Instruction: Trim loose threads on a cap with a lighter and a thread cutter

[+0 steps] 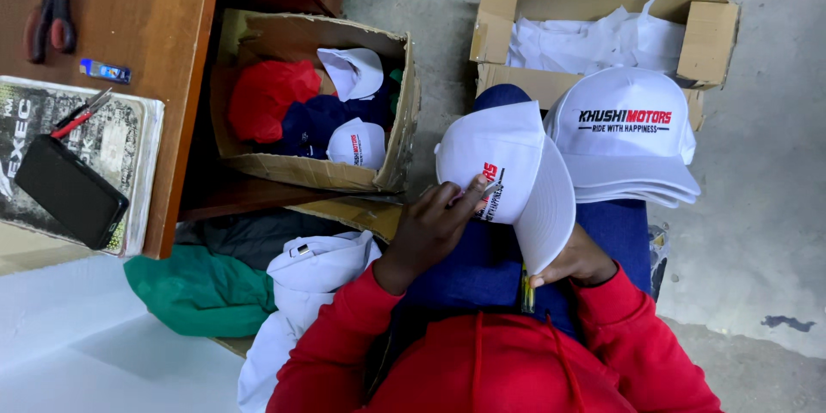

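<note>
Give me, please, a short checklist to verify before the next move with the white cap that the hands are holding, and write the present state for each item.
1. Left hand rests its fingers on the printed front of the white cap: ok.
2. Right hand supports the cap from under the brim: ok, though it is partly hidden.
3. Thin pen-like object held by the right hand: cannot tell what it is.
4. Stack of white caps lies on the knee, its brims lined up: ok.
5. Open carton of mixed caps beside the desk has room on top: ok.
6. Scissors lie on the desk, away from both hands: ok.
</note>
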